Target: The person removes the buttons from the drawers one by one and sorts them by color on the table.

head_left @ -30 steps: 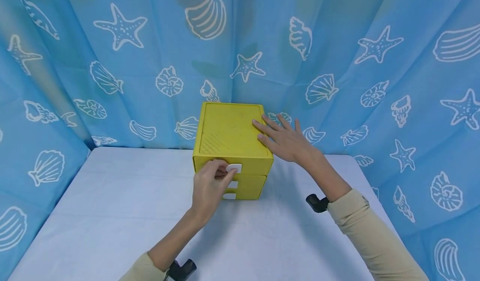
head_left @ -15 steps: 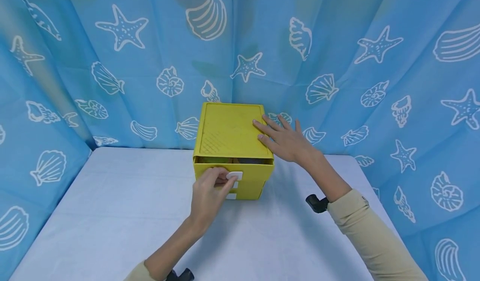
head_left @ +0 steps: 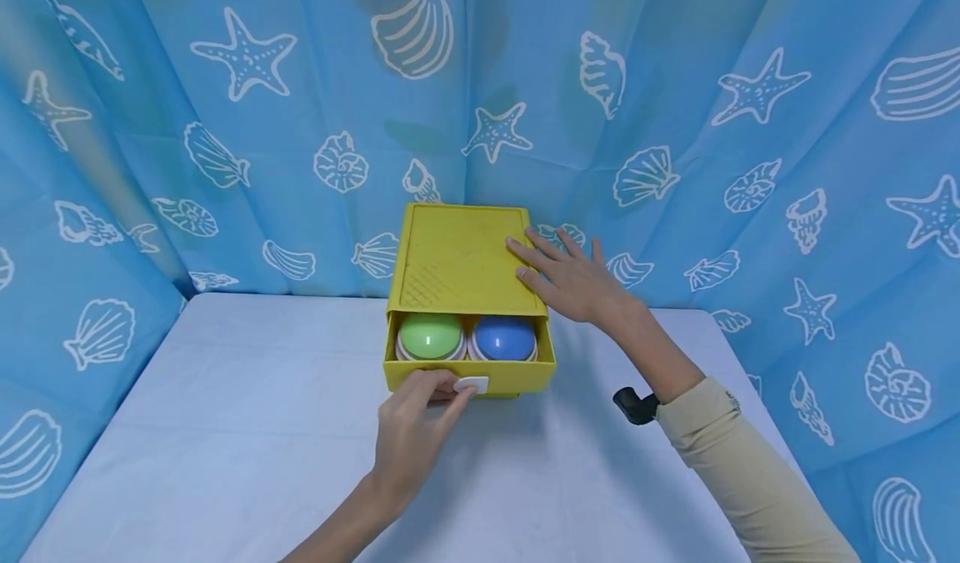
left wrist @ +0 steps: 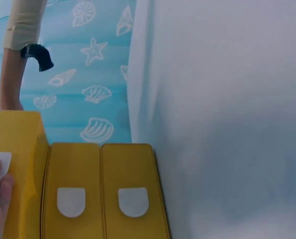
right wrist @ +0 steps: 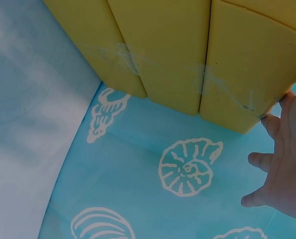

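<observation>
A yellow drawer box [head_left: 465,254] stands on the table with its top drawer [head_left: 510,375] pulled partway out. My left hand [head_left: 412,421] pinches the white tab [head_left: 472,385] on that drawer's front; in the left wrist view, the fingers [left wrist: 1,191] show at the tab. Inside the drawer sit a green domed thing [head_left: 431,336] and a blue domed thing [head_left: 505,339], each with a pale rim. My right hand [head_left: 573,284] rests with spread fingers on the right edge of the box top. In the right wrist view, this hand [right wrist: 290,159] lies along the box's edge.
Two lower drawers with white tabs [left wrist: 71,201] are shut under the pulled one. A white cloth [head_left: 225,404] covers the table. Close behind the box hangs a blue curtain [head_left: 315,96] with shell and starfish prints. Clear tape [right wrist: 203,79] runs across the box's side.
My left hand has drawn the top drawer out toward me, and the green and blue domed things have come into sight. My right hand has stayed on the box top.
</observation>
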{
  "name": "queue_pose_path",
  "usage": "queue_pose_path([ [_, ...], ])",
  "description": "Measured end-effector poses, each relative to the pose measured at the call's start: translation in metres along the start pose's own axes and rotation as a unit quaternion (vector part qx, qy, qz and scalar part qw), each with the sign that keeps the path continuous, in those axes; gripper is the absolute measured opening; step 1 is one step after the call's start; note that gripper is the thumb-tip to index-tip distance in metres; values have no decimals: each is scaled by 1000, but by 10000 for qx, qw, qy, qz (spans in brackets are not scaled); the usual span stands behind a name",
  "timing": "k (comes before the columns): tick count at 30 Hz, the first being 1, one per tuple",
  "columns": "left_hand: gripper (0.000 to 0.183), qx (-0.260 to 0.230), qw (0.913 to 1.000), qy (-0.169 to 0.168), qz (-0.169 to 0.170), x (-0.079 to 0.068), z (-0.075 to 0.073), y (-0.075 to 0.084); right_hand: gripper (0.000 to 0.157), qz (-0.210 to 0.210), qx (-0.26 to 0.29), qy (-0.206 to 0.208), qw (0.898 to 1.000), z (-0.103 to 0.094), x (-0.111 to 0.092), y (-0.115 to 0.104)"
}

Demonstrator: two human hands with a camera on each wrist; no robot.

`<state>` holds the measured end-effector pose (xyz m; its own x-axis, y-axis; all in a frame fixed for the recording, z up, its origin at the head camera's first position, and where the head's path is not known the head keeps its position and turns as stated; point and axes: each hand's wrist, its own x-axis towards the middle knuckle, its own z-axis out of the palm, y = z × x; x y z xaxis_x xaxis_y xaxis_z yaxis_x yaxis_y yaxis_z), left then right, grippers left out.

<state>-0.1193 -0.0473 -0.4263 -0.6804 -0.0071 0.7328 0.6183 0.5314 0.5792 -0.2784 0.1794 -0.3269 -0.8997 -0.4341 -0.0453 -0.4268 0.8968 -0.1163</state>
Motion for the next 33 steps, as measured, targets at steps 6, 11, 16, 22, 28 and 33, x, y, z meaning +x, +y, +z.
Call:
queue_pose_path([
  [6,26,44,10000,-5,11,-12,-5,9,63,-6,48,-4,10000,-1,0,1],
  [11,25,-159,9994,169,266,-23,-8,14,62,-39,62,-10,10000,-1,0,1],
  [16,16,-344,9981,280,423,-34,-12,17,62,-41,59,-41,10000,-1,0,1],
  [22,21,-483,9967,337,551,-44,-14,19,62,-33,132,-46,9999,0,0,2],
  [28,23,-530,9969,299,504,-47,-15,21,62,-39,173,-31,9998,1,0,2],
  [33,21,-616,9968,254,437,-49,-18,22,62,-63,187,-16,9998,1,1,1],
])
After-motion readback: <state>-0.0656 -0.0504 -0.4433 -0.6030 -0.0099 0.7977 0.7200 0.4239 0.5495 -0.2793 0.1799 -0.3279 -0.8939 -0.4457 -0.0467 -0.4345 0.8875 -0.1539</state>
